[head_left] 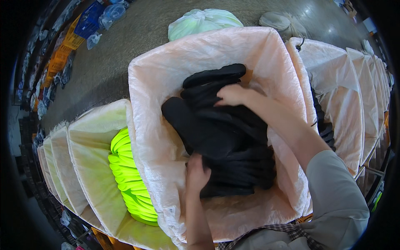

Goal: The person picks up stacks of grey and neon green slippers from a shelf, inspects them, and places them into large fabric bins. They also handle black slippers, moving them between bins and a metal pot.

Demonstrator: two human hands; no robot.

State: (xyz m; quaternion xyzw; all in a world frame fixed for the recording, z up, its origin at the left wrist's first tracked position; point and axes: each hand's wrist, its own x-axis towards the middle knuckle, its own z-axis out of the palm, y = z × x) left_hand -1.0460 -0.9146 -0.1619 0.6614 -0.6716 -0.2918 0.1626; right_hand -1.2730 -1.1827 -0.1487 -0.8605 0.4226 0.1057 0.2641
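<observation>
A heap of black shoe insoles lies inside a large pale pink woven sack in front of me. My left hand is at the near left side of the heap, its fingers closed on the edge of the insoles and partly hidden by them. Reaching in from the right, my right hand has its fingers curled over the far part of the heap. Another insole lies just beyond it. How many insoles each hand grips cannot be made out.
To the left, an open sack holds a row of neon yellow insoles. More pale sacks stand on the right, one with black insoles. Tied bags rest on the floor beyond; orange and blue crates line the far left.
</observation>
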